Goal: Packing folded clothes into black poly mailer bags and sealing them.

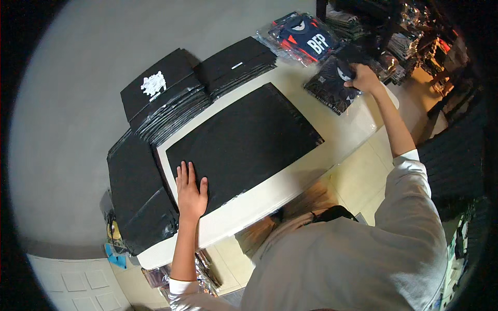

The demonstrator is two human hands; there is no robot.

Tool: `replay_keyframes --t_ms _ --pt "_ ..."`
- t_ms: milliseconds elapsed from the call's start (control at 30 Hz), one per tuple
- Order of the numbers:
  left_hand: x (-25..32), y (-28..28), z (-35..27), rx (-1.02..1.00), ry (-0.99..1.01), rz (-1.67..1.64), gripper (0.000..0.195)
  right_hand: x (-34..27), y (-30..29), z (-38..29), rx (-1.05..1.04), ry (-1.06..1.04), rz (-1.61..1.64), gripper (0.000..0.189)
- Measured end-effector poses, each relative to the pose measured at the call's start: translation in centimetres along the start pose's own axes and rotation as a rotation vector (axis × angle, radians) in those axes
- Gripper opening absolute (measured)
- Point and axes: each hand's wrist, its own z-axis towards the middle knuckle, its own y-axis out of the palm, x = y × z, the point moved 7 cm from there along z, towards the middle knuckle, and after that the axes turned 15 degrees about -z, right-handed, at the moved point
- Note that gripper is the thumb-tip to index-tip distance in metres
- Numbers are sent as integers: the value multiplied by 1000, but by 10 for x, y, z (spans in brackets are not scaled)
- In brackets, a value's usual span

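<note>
My left hand [192, 196] rests flat, fingers spread, on the near left part of a large flat black sheet or plastic bag [249, 144]. This black piece lies on a white table [256, 208]. At the far right of the table, my right hand [365, 79] grips the edge of a dark folded garment in a clear plastic bag [330, 85]. White print shows on that garment, and its far edge is partly hidden by my fingers and the things behind. Close behind it lies a bagged navy garment [303, 37] with orange parts and white lettering.
Stacks of black plastic bags [171, 105], [237, 64] line the table's back edge against the grey wall [97, 46]. Another black pile [140, 194] covers the left end. Shelves with bagged goods [404, 42] stand at the right. Wrapped items [208, 268] lie below the table.
</note>
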Motion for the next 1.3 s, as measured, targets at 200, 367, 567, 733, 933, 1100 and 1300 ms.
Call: replay_keyframes --t_ms 200,367,567,733,933,1100,1300 --pt "-4 3 1 7 24 -32 66 26 17 3 -144 133 533 63" --pt "-4 -4 14 -95 -33 -95 69 4 -27 -24 -352 4 967 67" --pt "77 -9 73 -48 154 -204 66 -39 -40 -35 -72 7 1200 50" --pt "146 65 143 -76 366 -249 64 -86 3 -21 -75 -133 1168 39" --pt "159 109 153 -144 184 -49 72 -98 3 -13 -57 -228 1187 29" --pt "160 109 152 -151 188 -55 71 -94 4 2 2 -267 1141 31" --pt "156 108 153 -135 189 -82 71 -119 10 -1 -48 -283 1187 37"
